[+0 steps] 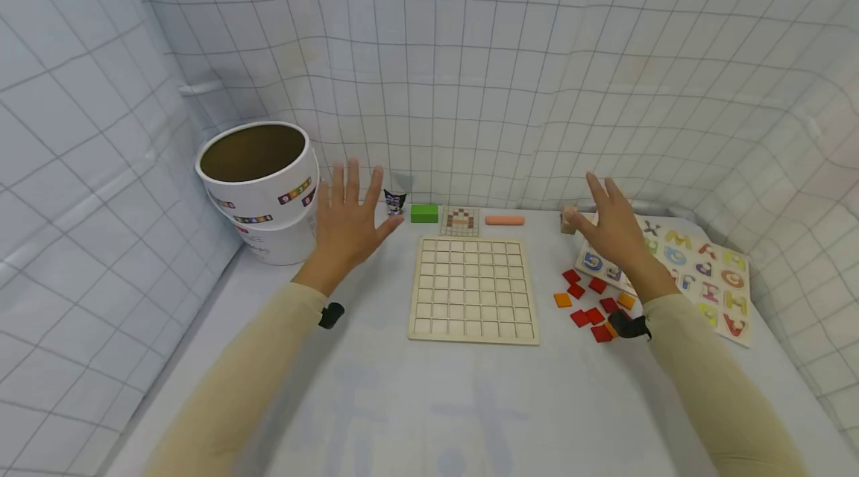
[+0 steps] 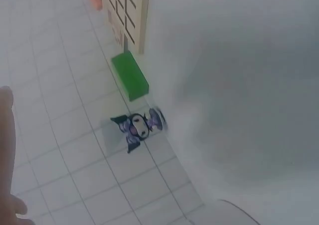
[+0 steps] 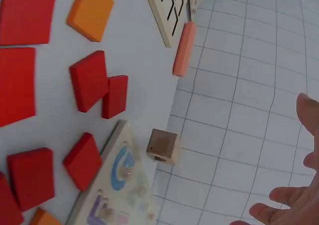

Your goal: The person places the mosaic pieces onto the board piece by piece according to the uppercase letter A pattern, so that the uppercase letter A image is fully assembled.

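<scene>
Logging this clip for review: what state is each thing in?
Left grip: raised, fingers extended, holding nothing
Right grip: raised, holding nothing
Grid board: flat, cells unfilled
Red tiles: loose, scattered
Orange tiles: loose, scattered
Bucket: upright, lidless
Letter puzzle: letters showing, partly hidden
Figure: upright
Green block: lying lengthwise
Pattern card: pattern showing
Salmon stick: lying lengthwise
Wooden cube: unheld

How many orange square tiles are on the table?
3. One orange tile lies nearest the grid board, a second tile is farther right, and a third tile sits among red tiles. The right arm may hide more.
</scene>
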A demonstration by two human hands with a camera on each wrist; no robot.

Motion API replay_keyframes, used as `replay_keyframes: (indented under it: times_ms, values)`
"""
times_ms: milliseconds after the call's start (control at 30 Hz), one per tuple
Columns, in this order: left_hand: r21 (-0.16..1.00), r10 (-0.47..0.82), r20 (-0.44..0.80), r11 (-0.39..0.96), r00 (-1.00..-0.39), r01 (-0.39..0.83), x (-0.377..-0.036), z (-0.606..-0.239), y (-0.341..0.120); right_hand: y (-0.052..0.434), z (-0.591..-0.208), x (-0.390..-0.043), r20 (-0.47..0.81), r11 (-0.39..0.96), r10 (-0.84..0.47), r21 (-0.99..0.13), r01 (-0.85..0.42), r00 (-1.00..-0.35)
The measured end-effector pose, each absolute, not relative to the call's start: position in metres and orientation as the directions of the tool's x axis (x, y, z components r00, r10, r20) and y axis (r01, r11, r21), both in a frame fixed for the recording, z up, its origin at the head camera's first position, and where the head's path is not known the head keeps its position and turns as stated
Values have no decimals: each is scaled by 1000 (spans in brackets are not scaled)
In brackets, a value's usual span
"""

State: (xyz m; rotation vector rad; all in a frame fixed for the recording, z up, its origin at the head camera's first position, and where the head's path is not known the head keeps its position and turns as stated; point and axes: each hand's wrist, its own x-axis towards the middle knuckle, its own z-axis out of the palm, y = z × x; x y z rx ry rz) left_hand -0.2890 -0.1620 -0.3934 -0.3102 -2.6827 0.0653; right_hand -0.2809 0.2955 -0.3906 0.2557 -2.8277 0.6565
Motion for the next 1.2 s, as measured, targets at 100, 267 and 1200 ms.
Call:
replay_keyframes:
  times_ms: [100,267,1200]
  values:
    - [-93,268,375,963,-888,252,-273,-397,-158,309,-399,-270,218,801,-83,-566,-195,-972]
    - [33,294,206,951,-933,307,-242,-409,-153,323,-418,-254,6,667,-49,-744,-38,-999]
    - [179,506,-143,858,-850,481,-192,-460,-132,285,-456,-261,-189,853,-38,-517,67,-981]
